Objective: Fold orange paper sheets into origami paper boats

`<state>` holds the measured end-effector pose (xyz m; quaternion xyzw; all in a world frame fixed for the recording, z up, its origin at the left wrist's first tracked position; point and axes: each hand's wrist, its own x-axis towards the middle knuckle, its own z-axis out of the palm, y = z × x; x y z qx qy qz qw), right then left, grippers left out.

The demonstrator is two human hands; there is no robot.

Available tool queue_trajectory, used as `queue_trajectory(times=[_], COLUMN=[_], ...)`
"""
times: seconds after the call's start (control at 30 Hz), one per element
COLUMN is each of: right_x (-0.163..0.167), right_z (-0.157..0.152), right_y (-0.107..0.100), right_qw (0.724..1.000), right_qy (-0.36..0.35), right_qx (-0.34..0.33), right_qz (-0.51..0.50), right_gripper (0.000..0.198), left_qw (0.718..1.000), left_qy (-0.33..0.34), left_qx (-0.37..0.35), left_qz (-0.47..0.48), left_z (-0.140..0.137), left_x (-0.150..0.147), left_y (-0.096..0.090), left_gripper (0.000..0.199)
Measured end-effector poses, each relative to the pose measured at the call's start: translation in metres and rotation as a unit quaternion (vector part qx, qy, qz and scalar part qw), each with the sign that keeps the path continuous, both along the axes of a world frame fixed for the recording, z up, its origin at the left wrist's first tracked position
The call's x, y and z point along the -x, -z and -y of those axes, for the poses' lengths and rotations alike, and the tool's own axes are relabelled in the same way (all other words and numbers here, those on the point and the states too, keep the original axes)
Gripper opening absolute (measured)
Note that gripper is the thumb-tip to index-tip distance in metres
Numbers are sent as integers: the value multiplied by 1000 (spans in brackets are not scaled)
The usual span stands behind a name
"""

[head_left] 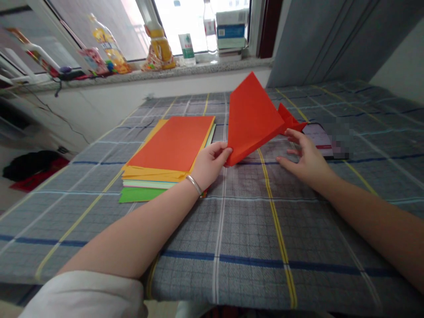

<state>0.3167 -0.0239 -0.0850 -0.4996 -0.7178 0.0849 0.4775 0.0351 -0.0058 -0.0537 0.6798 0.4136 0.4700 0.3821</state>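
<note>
A folded sheet of red-orange paper is raised over the table, one corner pinched between the thumb and fingers of my left hand. Beside the sheet's right tip, my right hand has its fingers spread, thumb apart from the index finger. Whether that index finger touches the paper I cannot tell. Just behind my right fingertips lies a smaller folded red paper piece, partly hidden by the sheet. Left of my left hand rests a stack of coloured paper, orange-red on top, with yellow, white and green below.
A phone lies beyond my right hand. Grey checked cloth covers the table. On the windowsill stand a bottle with orange contents, a clear bottle, a green-and-white cup and boxes.
</note>
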Motion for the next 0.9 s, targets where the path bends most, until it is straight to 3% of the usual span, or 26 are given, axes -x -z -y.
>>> queue_trajectory(times=[0.13,0.3,0.43,0.57,0.9], right_x=[-4,-3,-3,-4,-4], right_z=[-6,-8,-7,-6,-10], right_y=[9,12,10,5,3], right_qw=[994,985,985,988,962], right_qy=[-45,-69,-76,-78,-83], right_qx=[75,136,135,124,185], right_qz=[-71,-81,-73,-49,-183], right_gripper=[79,72,70,64,58], left_qw=[980,951,929,915,903], left_qy=[23,40,68,54,25], left_qx=[134,227,274,300,364], left_qz=[142,208,238,263,226], left_z=[0,5,6,5,8], left_x=[-4,-9,-10,-10,-14], left_y=[-6,-11,-12,-15,-15], left_gripper=[24,23,16,12,17])
